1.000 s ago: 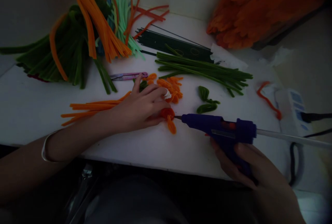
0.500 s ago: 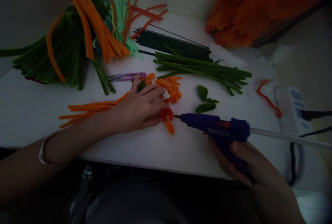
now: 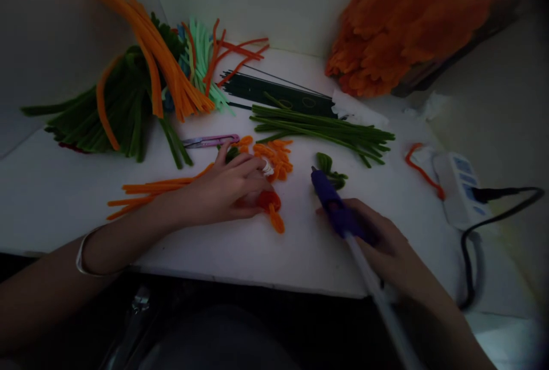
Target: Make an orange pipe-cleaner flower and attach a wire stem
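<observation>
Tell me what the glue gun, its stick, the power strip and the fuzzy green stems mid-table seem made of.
Glue gun: probably hard plastic; smooth, evenly blue-purple body.
Stick: perhaps glue or plastic; pale and smooth, but blurred.
Power strip: likely moulded plastic; smooth white casing.
Green stems: apparently fuzzy fibre; matt surface, soft edges. Any core is hidden.

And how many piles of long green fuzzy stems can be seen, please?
2. The large pile is at the left, partly covered by long orange stems; the smaller pile lies near the middle, beyond the glue gun. More may be hidden behind the large pile.
</observation>
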Demonstrator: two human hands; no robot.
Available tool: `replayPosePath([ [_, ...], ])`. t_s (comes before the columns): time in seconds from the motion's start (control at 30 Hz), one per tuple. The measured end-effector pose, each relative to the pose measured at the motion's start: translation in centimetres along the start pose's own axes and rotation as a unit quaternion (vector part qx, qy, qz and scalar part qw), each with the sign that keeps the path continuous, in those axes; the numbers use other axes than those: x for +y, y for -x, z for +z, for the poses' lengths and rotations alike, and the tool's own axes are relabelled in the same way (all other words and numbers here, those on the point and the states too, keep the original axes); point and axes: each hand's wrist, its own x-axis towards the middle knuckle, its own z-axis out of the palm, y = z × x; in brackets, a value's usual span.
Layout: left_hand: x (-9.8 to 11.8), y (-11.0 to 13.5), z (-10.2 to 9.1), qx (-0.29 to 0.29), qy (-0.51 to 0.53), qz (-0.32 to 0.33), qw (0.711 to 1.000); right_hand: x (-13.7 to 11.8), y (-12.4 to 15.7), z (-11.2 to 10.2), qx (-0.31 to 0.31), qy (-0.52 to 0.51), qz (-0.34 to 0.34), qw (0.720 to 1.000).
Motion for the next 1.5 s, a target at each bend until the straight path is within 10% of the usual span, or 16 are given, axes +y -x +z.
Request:
replayPosePath([
  [0.43, 0.0, 0.0, -0.2, -0.025, 0.031, -0.026, 0.999, 1.5, -1.8, 0.0, 0.089, 0.431, -0.112, 0.891],
  [0.7, 0.1, 0.0, -0.2, -0.028, 0.020, -0.020, 0.999, -2.6, -3.4, -0.8, 0.142, 0.354, -0.190, 0.905],
  [1.03, 0.1, 0.1, -0.5, -0.028, 0.021, -0.023, 0.999, -6.3, -9.4, 2.9, -0.051, 0.473, -0.242, 0.846],
  [1.27, 0.2, 0.0, -0.4, -0.033, 0.016, -0.022, 0.999, -5.8, -9.0, 2.3, -0.013, 0.478, -0.262, 0.838],
  [1.5, 0.3, 0.0, -0.8, -0.048, 0.017, -0.025, 0.998, -4.9, -4.5, 0.3, 0.107, 0.270, -0.306, 0.907],
])
